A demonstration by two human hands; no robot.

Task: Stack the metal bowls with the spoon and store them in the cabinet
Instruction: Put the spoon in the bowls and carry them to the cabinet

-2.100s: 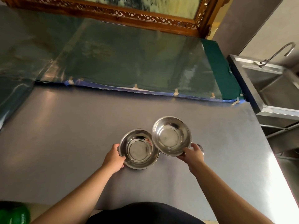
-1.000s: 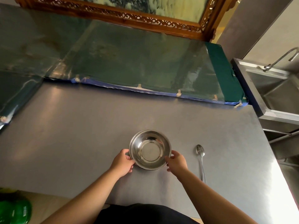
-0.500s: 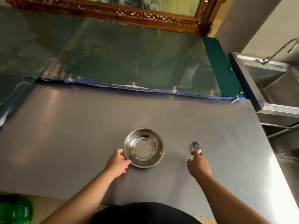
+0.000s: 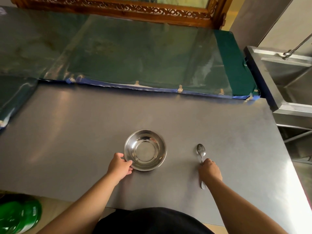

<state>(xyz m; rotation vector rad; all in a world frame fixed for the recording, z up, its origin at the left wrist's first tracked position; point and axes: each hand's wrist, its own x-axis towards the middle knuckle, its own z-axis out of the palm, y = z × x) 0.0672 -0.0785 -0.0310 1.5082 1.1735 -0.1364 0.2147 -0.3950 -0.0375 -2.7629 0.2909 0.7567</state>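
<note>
- Two hands at work, each on one item.
- Right hand (image 4: 209, 171): fingers curled down over the middle of the spoon (image 4: 201, 159) handle, closed on it; the spoon lies flat on the table (image 4: 84, 132).
- Spoon: long axis runs near to far, almost straight away from the person. Bowl end points away, face up, clear of the fingers. Handle tip shows just behind the hand, on the near side.
- Left hand (image 4: 119, 167): thumb on the rim, fingers against the outer wall of the bowls (image 4: 145, 150) at their near-left side; a loose hold, not a full wrap.
- Bowls: metal, upright, mouth up, resting on the table. Seen from above as one round item; how many are nested cannot be told.
- Spacing: spoon lies to the right of the bowls, well apart, bare table between.
- Table: grey metal top, items in its near middle part.
- Beyond the far edge: green sheet (image 4: 135, 56) under clear film, carved wooden frame (image 4: 128, 9) behind it.
- Far right: metal sink (image 4: 290, 76) with tap.
</note>
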